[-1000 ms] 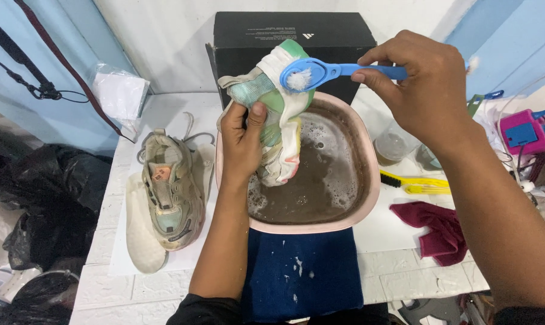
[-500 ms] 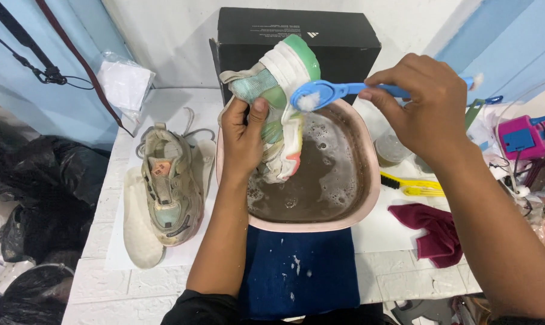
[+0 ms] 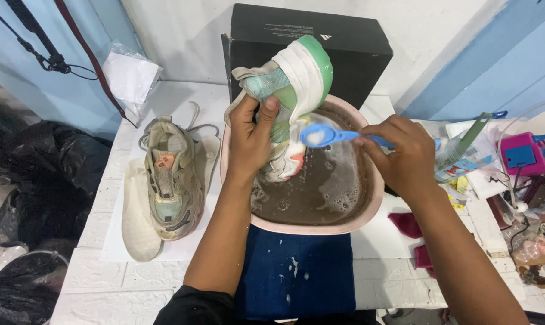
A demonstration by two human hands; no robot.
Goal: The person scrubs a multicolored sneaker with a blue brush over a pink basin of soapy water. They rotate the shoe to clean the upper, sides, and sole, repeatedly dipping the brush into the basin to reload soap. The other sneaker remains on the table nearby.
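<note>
Blue brush [image 3: 326, 135], gripped in right fingers [image 3: 399, 144], is best scrubbed firmly along the shoe [image 3: 293, 84] clasped by left fingers [image 3: 251, 129] above the basin [image 3: 368, 204].

Glossy plastic brush [image 3: 329, 135], wet fabric shoe [image 3: 290, 90], smooth plastic basin [image 3: 368, 207].

A second, dirty sneaker [image 3: 171, 180] lies on a white sheet [image 3: 128, 238] on the white worktop [image 3: 92, 289], beside a pale insole [image 3: 137, 216]. A black cardboard box [image 3: 344, 42] stands at the back wall. A dark blue cloth [image 3: 296, 277] lies at the front edge, maroon rags [image 3: 408, 224] to its right, black plastic bags [image 3: 37, 174] at left.
</note>
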